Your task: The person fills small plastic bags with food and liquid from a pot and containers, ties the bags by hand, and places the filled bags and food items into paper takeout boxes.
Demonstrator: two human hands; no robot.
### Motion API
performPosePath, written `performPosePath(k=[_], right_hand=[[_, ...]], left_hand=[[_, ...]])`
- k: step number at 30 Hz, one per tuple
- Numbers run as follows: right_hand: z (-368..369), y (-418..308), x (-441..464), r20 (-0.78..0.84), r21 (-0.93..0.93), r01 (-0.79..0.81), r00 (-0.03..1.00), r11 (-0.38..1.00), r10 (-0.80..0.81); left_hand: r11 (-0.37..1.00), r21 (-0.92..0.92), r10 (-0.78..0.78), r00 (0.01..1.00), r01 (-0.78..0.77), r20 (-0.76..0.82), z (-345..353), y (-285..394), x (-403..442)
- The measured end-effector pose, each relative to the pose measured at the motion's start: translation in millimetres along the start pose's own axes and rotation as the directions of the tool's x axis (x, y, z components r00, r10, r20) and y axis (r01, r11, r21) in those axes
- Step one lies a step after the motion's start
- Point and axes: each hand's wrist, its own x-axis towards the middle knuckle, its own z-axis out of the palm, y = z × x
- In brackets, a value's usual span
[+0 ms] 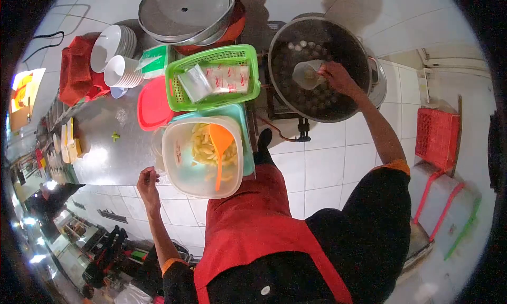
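Note:
Over a large round pot (320, 106) of dark liquid with round balls in it, my right hand (338, 78) grips a translucent scoop (307, 75). My left hand (149, 178) is beside the steel table's front edge, fingers curled; whether they hold something is too small to tell. Right of it, a translucent white tub (190, 181) holds pale yellow pieces (200, 145) and an orange ladle (221, 140). Behind the tub is a green basket (174, 87) with a clear plastic packet (196, 83) and red-and-white packets (227, 78).
The steel table (127, 129) also bears a red lid (153, 103), white bowls (108, 45), stacked cups (120, 70) and a red cloth (76, 74). Metal basins (182, 13) stand at the back. A red crate (436, 135) is at the right.

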Motion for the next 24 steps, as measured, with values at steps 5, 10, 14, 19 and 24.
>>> performPosePath(k=[5,10,14,19,24], right_hand=[[-3.1,-13.1,-9.4,0.126,0.292,-0.256,0.965,0.921,0.228],[-10.5,-45.3,-19.8,0.071,0.524,-0.383,0.910,0.760,0.409],[-11.8,-58.3,-44.5,-0.062,0.631,-0.315,0.890,0.709,0.452],[-62.4,-105.0,-118.8,-0.157,0.953,-0.030,0.805,0.303,0.572],[-127.5,-294.3,-148.0,-0.262,0.944,-0.049,0.489,0.326,0.832]], left_hand=[[0.996,-0.068,-0.052,0.999,0.053,0.016,-2.0,-4.4,-0.3],[0.994,-0.082,-0.072,0.995,0.077,0.066,-9.3,-3.4,1.9],[0.983,-0.065,-0.168,0.985,0.170,0.028,-12.5,-9.4,8.1],[0.996,0.092,-0.039,0.981,0.022,0.190,-28.7,5.3,12.3],[1.000,-0.012,-0.004,0.965,0.008,0.262,-47.1,-8.4,26.0]])
